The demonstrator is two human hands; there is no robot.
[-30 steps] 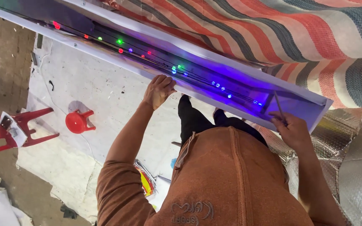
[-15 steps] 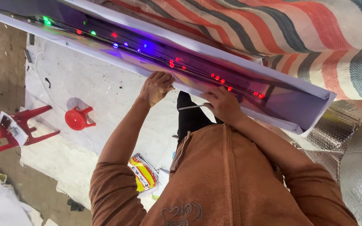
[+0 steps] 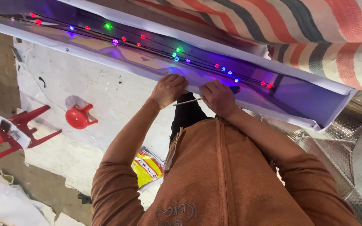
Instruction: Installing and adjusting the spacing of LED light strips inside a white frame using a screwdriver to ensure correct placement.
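Step in hand: by the look of it, the person is working a screwdriver (image 3: 197, 99) at the near edge of the long white channel (image 3: 105, 58), centre of the frame, while steadying that edge.
Left hand (image 3: 169, 89): fingers curled over the channel's near lip, gripping it, just left of centre.
Right hand (image 3: 218, 97): closed around the screwdriver, whose blue handle end shows past the knuckles to the right; the thin metal shaft points left toward the left hand, its tip close to that hand's knuckles.
Channel: runs from the upper left of the frame down to the right edge, with a strand of small lit bulbs (image 3: 177, 54) in red, blue, green and purple strung along its inside.
Next move, as a judgement: it calls for keeping the tip seated and the lip held firm, clear of the wires.
Surroundings: striped tarpaulin (image 3: 315, 37) at upper right; red plastic stool (image 3: 78, 117) and red chair (image 3: 17, 129) at left.
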